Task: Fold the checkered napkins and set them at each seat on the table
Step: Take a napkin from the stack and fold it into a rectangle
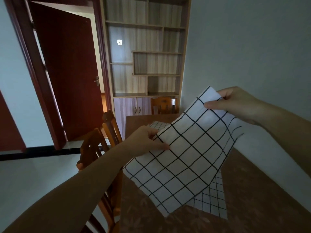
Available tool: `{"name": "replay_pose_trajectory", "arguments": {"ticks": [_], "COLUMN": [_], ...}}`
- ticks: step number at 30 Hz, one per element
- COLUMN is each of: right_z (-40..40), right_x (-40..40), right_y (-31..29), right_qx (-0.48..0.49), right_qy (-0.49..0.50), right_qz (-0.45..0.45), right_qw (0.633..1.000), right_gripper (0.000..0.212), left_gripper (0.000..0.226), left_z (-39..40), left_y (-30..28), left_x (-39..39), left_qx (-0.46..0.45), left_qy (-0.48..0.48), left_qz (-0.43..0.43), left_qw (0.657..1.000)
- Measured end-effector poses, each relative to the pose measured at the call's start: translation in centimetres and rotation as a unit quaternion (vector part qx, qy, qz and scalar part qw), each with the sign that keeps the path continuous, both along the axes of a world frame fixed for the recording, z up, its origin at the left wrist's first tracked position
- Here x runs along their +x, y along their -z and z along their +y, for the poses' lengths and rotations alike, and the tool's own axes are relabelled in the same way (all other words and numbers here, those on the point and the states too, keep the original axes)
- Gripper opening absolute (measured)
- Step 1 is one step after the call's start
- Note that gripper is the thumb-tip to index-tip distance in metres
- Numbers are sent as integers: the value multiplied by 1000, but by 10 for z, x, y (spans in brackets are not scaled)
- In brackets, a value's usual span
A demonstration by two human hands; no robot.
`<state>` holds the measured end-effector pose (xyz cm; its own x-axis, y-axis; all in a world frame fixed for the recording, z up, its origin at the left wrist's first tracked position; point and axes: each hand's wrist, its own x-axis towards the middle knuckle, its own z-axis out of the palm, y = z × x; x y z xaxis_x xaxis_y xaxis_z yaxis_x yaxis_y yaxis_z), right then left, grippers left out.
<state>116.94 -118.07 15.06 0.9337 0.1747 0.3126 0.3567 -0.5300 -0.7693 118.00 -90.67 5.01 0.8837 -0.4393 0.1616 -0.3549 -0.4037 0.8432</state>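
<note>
Head view: 1 large-check napkin held aloft at frame centre, above the worktop. Left hand pinches its left edge; right hand pinches its upper corner. 1 fine-check napkin lies on the worktop beneath; another lies further back. Wooden chair stands at centre left.

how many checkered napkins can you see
3: one held up in both hands, one on the table beneath it, one at the table's far end. The held one may hide others.
</note>
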Motion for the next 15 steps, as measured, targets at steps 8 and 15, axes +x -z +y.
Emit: {"name": "replay_pose_trajectory", "arguments": {"ticks": [8, 15], "right_z": [16, -25], "right_x": [-2, -3], "right_y": [1, 7], "right_qx": [-10, -287], "right_qy": [-73, -26], "right_qz": [-33, 121], "right_qw": [997, 950], "right_gripper": [14, 34], "left_gripper": [13, 9], "left_z": [-15, 4], "left_y": [-25, -22], "left_x": [-4, 6], "left_qx": [31, -102], "left_qy": [46, -33], "left_qz": [-35, -8], "left_qw": [998, 994]}}
